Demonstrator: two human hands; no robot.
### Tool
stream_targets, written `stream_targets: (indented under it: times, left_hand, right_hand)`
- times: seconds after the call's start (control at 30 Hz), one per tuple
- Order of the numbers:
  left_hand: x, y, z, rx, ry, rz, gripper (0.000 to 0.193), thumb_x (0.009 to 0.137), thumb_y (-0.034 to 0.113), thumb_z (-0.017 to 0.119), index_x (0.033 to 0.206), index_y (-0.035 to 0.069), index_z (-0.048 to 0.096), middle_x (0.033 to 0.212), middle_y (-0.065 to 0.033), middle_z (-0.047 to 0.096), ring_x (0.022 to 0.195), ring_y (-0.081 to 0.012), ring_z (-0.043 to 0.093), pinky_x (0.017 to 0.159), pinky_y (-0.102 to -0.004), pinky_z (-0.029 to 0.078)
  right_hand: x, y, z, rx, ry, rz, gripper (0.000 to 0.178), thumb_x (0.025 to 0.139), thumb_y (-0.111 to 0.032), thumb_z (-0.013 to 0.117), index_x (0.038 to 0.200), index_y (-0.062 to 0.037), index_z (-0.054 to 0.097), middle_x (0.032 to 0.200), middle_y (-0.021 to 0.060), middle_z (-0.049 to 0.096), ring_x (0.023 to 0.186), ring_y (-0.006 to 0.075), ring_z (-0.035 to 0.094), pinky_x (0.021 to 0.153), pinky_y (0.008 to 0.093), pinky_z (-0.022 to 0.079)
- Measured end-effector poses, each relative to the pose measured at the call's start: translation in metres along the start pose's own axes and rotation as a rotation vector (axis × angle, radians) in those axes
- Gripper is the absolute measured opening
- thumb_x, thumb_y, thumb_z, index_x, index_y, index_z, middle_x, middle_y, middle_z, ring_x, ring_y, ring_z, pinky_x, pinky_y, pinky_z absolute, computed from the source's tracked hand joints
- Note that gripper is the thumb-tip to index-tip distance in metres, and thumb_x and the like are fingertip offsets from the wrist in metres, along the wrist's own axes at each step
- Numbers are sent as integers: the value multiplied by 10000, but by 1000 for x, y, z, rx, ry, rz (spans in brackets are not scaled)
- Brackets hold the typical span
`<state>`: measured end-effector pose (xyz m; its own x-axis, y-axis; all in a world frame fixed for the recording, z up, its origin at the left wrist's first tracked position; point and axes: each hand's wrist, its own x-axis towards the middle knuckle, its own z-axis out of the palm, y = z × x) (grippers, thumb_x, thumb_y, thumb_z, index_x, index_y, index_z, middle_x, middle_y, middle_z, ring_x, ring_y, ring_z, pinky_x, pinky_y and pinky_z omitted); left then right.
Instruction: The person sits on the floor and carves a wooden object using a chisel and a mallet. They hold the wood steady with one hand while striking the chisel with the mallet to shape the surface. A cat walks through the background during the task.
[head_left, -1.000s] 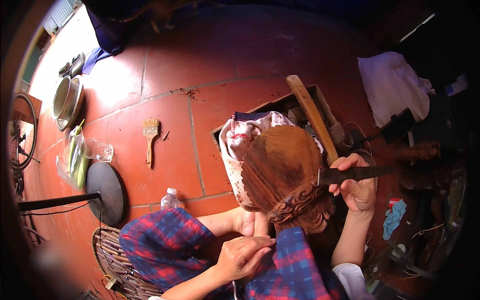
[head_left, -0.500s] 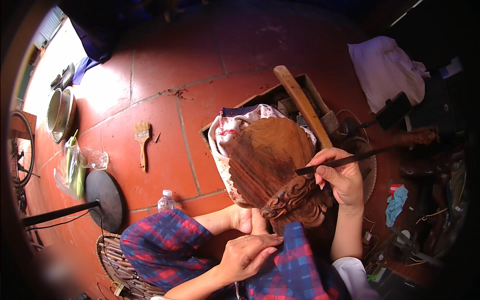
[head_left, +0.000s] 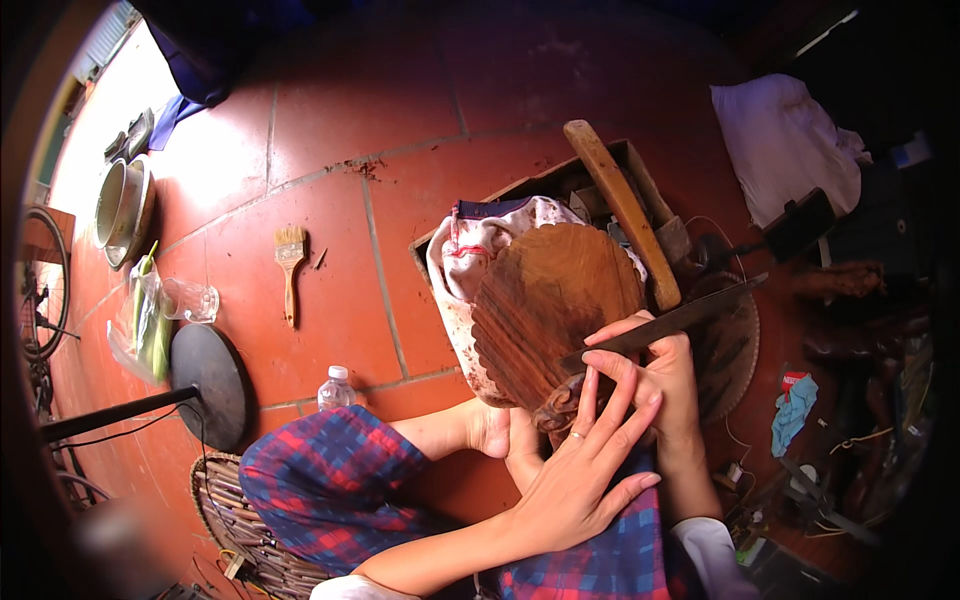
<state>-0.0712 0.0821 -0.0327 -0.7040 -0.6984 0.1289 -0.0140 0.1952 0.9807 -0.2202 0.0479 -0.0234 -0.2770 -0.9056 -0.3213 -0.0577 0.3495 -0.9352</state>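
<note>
One dark flat tool [head_left: 695,311], right hand [head_left: 668,375] closed around it, is slanting down-left over the carved wood [head_left: 560,285]; the left hand [head_left: 575,480], grip open, is lying nearer its tip.

The carved wood [head_left: 570,275] was brown with darker streaks, the flat tool [head_left: 685,321] blackish, the trousers [head_left: 325,475] blue-and-red plaid, the floor [head_left: 330,220] red with grey lines.

Plaid red-and-blue trousers [head_left: 335,475], white sleeves [head_left: 706,556]
</note>
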Motion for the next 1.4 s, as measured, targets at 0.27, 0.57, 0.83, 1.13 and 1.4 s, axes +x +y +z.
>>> stream_targets:
  times: [0.27,0.57,0.83,1.13,1.4]
  left_hand:
    - [17,3,10,-26,91,21,686,873,226,615,1453,92,274,1534,-225,62,1398,-452,76,1075,-478,264]
    - [27,3,5,-23,85,13,663,888,232,594,1454,105,274,1529,-230,80,1401,-435,86,1072,-450,287]
    - [43,1,3,-9,82,11,713,891,252,582,1465,56,206,1527,-213,117,1393,-429,128,1049,-435,332]
    - [22,-3,-26,-82,463,71,615,747,105,749,1291,-4,483,1251,-183,562,1051,-277,622,841,-330,500]
    - [87,9,-82,351,44,-105,122,697,100,710,789,42,656,754,-113,628,794,-306,617,675,-388,484]
  right_hand:
    - [5,-4,-12,-5,-16,-40,123,752,-63,720,834,12,668,729,16,631,660,61,557,563,199,436]
    - [6,-8,-13,-117,8,-74,108,752,-25,709,839,25,669,737,24,638,668,78,570,581,217,461]
    - [20,-5,-27,-137,65,-136,78,758,5,693,828,13,661,716,7,617,638,70,556,568,212,458]
    - [14,-26,-26,-122,-131,-275,106,791,33,649,895,17,660,821,29,631,756,75,579,665,208,448]
    - [44,-68,11,366,-263,-515,543,999,-466,292,720,-33,466,647,54,479,541,128,490,513,237,420]
